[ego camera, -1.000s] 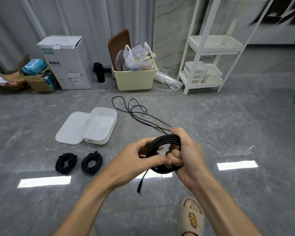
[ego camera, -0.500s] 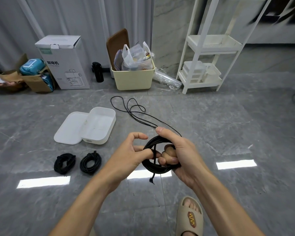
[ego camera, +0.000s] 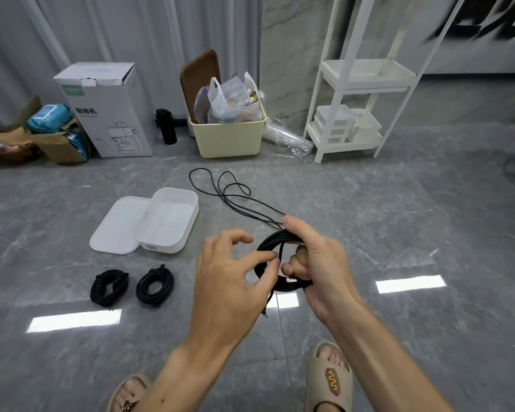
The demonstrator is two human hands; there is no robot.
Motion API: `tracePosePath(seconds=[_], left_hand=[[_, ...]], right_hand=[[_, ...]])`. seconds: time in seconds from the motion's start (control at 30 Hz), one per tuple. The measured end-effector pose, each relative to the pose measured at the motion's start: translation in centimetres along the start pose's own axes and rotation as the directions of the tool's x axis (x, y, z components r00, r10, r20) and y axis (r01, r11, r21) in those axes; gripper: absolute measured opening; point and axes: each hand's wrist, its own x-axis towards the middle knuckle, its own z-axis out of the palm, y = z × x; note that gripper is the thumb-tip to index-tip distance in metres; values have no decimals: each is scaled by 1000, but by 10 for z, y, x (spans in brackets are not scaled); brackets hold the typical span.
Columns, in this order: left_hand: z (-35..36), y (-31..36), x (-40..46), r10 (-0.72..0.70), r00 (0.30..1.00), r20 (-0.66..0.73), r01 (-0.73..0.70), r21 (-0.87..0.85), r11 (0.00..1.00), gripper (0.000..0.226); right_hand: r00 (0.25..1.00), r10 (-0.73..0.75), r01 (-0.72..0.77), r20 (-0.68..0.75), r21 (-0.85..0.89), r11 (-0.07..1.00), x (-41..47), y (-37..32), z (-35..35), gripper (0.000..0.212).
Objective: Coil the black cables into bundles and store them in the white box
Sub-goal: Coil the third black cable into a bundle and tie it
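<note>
- Grey marble floor [ego camera: 369,233], with a shelf [ego camera: 360,81] and a bin [ego camera: 229,138] at the back wall.
- Right hand [ego camera: 318,263] grips the coil [ego camera: 272,245], which stands upright between the hands, thumb on top.
- Left hand [ego camera: 229,272] pinches a strand at the coil's near side; the tail hangs below, and loose cable [ego camera: 229,188] trails away across the floor.
- Two bundles [ego camera: 131,286] lie on the floor, near the box [ego camera: 173,221].
- The box sits open and holds nothing, its lid [ego camera: 116,227] touching its left side; it is nearer the left hand.

Glossy grey marble floor [ego camera: 399,221]; smooth matt white plastic box [ego camera: 173,221].
</note>
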Motion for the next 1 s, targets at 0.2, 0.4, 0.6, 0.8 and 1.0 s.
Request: tracePosePath(seconds=[0.2,0.4,0.6,0.8,1.0], left_hand=[[11,0,-3,-89,974,208,69,101,992,18],[10,6,0,-249,903,350,317,-150,937,26],[6,11,6,-392,840,375,499,-248,830,25],[-9,11,18,-476,745,467,657,-395,642,38],[-19,8,25,-473,728,496,668,-359,651,46]], right_hand=[[999,-36,35,-6,-65,997,0,5,3,43],[995,-88,93,36,-165,982,-1,5,3,45],[994,-111,113,24,-221,969,3,6,3,53],[996,-86,88,21,-239,967,4,2,-2,38],[991,-132,134,25,-283,950,3,5,1,50]])
